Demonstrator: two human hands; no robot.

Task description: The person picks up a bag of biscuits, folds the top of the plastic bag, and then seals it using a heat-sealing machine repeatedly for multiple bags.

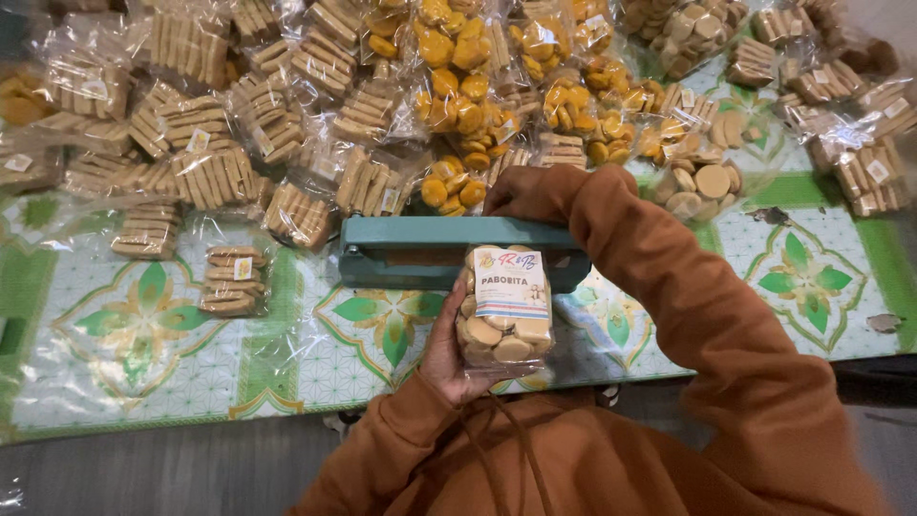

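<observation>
The left hand (449,349) grips a clear plastic bag of round pale biscuits (506,306) with its mouth in the teal heat sealer (420,250) on the counter (143,373), right hand (530,191) closed pressing the sealer's bar, so sealing seems underway, and lifting the bar likely comes next.

A clear bag of round pale biscuits (505,308) stands at the centre, its top touching the teal sealer. A rectangular white label (511,284) with a blue band covers its front. Behind the sealer lie clear bags of round yellow biscuits (457,67). To the left lie many clear bags of tan bar-shaped biscuits (205,158), several carrying small white labels. One such bag (229,280) lies apart, nearer the mat edge. Bags of round pale biscuits (683,29) fill the upper right.
</observation>
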